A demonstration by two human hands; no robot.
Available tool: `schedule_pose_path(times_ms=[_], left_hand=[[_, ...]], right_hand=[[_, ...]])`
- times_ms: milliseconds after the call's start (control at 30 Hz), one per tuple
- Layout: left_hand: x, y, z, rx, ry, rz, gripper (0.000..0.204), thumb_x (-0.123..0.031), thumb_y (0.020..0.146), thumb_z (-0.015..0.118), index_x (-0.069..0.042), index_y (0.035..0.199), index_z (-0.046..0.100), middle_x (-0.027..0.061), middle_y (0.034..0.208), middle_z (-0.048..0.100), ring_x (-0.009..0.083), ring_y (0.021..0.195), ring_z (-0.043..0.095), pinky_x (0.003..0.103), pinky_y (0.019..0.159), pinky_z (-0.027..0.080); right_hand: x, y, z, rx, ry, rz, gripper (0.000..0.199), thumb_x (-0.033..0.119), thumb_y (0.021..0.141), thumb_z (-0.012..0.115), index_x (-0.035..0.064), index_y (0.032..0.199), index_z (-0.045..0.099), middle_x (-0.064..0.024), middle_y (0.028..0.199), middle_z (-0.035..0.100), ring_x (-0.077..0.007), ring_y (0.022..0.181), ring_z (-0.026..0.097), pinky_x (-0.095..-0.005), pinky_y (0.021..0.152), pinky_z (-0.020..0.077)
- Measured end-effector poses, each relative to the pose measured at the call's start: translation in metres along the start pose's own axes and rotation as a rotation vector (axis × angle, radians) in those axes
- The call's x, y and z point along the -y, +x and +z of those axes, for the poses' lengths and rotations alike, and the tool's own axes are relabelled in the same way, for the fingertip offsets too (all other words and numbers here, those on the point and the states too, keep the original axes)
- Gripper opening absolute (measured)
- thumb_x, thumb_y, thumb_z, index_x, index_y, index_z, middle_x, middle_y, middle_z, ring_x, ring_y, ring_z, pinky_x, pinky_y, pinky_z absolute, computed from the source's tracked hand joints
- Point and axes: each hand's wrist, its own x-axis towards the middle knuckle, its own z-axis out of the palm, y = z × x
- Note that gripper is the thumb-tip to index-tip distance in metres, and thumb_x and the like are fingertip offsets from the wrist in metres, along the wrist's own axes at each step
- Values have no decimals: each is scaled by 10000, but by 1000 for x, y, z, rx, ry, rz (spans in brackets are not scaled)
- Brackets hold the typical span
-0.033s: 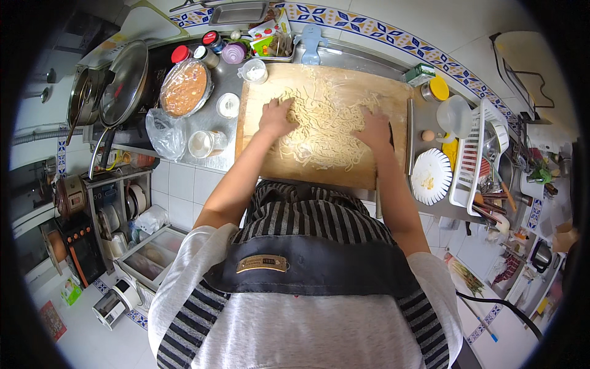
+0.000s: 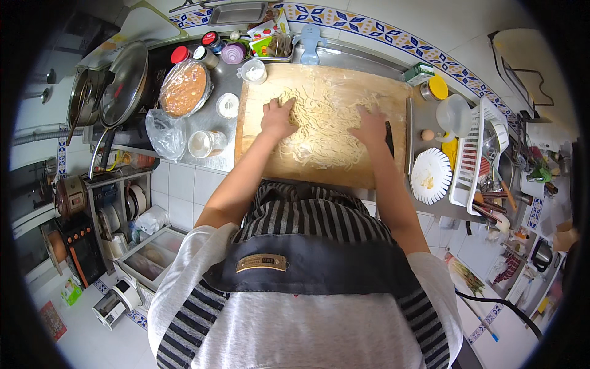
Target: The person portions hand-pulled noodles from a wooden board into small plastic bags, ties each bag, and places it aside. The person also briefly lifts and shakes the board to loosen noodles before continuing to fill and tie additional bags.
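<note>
Pale, flour-dusted strands of fresh noodles (image 2: pixel 322 138) lie loosely spread over a wooden board (image 2: pixel 344 178). My left hand (image 2: pixel 278 120) rests at their left edge, fingers apart, the fingertips touching the strands. At the right edge my right hand (image 2: pixel 370 126) has its fingers spread, with the tips among the noodles. Neither hand grips anything. Beside my right wrist lies a narrow dark object (image 2: pixel 389 138), partly covered by the forearm, so its kind cannot be told.
Left of the board stand a flour tub (image 2: pixel 254 72), a small white bowl (image 2: pixel 227 105), a clear jar (image 2: pixel 206 144) and a film-covered bowl (image 2: pixel 184 90). On the right are an egg (image 2: pixel 427 134), a fluted white plate (image 2: pixel 430 176), a yellow-lidded jar (image 2: pixel 435 88) and a dish rack (image 2: pixel 470 160).
My right hand has shifted slightly, and more of the dark object beside its wrist shows. The left hand has hardly moved.
</note>
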Motion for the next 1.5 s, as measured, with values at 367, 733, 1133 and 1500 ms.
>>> schedule_pose_path(times_ms=[367, 733, 1133, 1500], left_hand=[[9, 41, -40, -205, -511, 353, 418, 38, 693, 564, -131, 1072, 618, 168, 1001, 564, 350, 918, 556, 386, 819, 470], [17, -31, -2, 11, 144, 342, 363, -132, 779, 594, -134, 1142, 601, 142, 1187, 535, 339, 1089, 501, 398, 906, 454], [8, 22, -14, -139, 121, 383, 451, -106, 791, 585, -197, 1232, 564, 123, 1276, 510, 332, 1142, 488, 381, 956, 439], [20, -9, 1, 11, -40, 706, 479, -37, 728, 590, -141, 1195, 577, 93, 1217, 559, 304, 1060, 538, 385, 903, 469]], right_hand=[[-1, 58, -45, -229, 480, -48, 224, 177, 720, 675, 76, 909, 611, -142, 950, 605, -330, 892, 581, -404, 763, 469], [98, -24, -7, 242, 89, -399, 177, 116, 778, 573, 79, 939, 635, -122, 1011, 604, -304, 924, 581, -437, 832, 471], [40, 43, -19, 49, -68, -175, 350, 132, 801, 581, 119, 1150, 610, -126, 1192, 554, -313, 1158, 483, -424, 965, 421], [93, 48, 16, 50, 142, -364, 426, 74, 751, 592, 131, 1173, 604, -148, 1268, 528, -326, 1161, 494, -407, 971, 417]])
